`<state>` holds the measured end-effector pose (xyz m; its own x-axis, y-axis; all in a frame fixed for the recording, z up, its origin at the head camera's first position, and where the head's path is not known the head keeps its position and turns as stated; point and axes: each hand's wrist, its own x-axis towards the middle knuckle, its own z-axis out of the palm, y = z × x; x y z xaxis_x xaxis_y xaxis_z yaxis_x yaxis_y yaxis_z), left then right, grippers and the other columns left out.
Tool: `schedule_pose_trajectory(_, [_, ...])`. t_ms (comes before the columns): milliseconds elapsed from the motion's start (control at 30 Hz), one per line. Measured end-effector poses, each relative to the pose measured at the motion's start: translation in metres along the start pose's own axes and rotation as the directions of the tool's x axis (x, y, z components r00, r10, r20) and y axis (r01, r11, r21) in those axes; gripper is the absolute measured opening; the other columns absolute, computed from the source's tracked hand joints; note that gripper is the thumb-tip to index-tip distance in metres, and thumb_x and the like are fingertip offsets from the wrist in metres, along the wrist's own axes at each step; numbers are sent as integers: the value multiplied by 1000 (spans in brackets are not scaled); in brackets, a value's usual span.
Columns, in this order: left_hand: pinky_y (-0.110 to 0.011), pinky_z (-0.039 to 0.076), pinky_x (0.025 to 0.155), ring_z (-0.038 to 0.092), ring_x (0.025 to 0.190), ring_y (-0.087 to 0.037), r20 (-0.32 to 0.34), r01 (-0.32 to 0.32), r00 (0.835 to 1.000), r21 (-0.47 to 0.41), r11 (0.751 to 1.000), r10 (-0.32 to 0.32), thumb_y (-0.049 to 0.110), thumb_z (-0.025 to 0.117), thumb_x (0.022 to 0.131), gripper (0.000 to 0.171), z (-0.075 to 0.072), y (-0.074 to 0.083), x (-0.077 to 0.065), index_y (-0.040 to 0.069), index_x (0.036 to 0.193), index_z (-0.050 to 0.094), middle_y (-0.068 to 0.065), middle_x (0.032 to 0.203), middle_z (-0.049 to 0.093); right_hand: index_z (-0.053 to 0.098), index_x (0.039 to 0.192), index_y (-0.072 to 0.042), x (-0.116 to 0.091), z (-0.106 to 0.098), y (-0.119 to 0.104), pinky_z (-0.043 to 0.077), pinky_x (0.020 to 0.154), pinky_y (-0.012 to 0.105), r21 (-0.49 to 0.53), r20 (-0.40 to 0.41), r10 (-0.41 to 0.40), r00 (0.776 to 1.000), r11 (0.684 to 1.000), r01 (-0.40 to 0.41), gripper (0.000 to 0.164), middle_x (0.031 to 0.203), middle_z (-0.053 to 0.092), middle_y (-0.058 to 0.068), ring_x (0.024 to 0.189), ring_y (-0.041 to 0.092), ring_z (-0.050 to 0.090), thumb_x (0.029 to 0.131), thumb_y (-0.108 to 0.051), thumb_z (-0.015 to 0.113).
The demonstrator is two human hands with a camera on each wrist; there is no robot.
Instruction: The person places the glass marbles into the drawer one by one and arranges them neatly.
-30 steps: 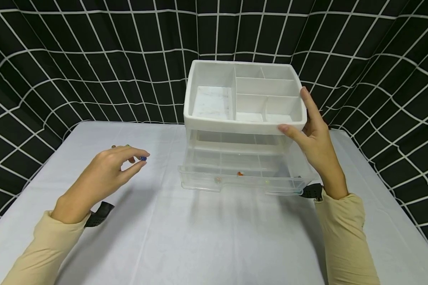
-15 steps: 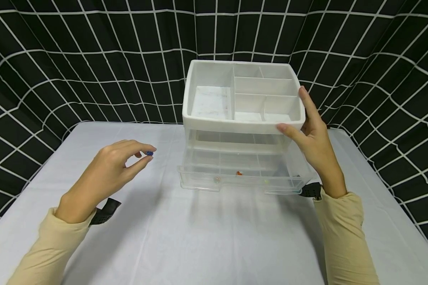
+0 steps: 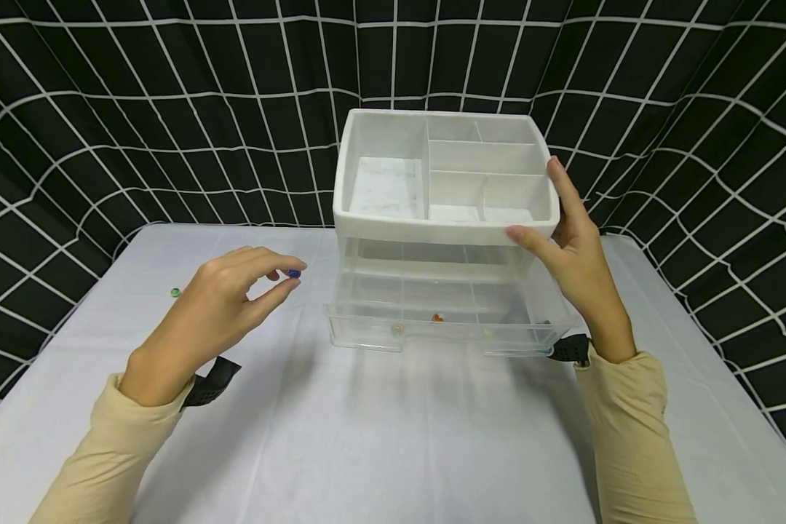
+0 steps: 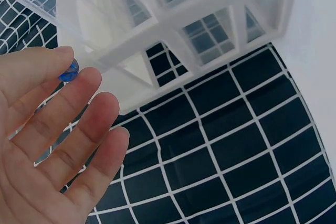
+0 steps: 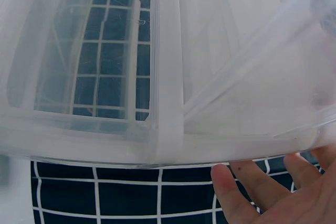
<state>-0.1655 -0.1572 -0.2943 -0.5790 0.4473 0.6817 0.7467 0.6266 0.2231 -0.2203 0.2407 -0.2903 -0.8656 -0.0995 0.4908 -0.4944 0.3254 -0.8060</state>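
Note:
My left hand [image 3: 225, 295] pinches a small blue glass marble [image 3: 293, 274] between thumb and forefinger, above the table and left of the organizer. In the left wrist view the blue marble [image 4: 69, 71] shows at the fingertips, the other fingers loosely spread. A white desktop organizer [image 3: 432, 231] with divided top compartments stands at the back. Its clear drawer [image 3: 445, 333] is pulled out towards me. Inside lie an orange marble [image 3: 437, 318] and a pale marble [image 3: 398, 330]. My right hand [image 3: 573, 244] holds the organizer's right top rim, thumb at the front and fingers along the side.
A green marble [image 3: 175, 292] lies on the white tablecloth [image 3: 367, 437], left of my left hand. Black cloth with a white grid [image 3: 236, 116] hangs behind and at both sides of the table.
My left hand has moved right and slightly away from me with the blue marble, towards the organizer. The green marble on the table has come into sight. My right hand stays on the rim.

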Motion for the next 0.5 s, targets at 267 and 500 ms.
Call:
schedule_pose_trajectory(267, [-13,42,66,64,83,-15,-1,-27,1000,0,1000,27,-2,78,80,23,-1,7,11,6,101,75,-2,92,74,22,158,-28,1,0,0,49,86,10,7,-3,-9,1000,1000,9,85,162,28,6,116,16,52,91,-2,68])
schedule_pose_trajectory(500, [-13,42,68,64,83,-15,6,-44,999,-22,999,44,-1,77,81,21,-1,14,20,6,101,75,-1,91,74,22,158,-28,1,0,0,49,87,10,7,-5,-10,1000,1000,10,86,161,29,6,116,16,52,91,-2,69])
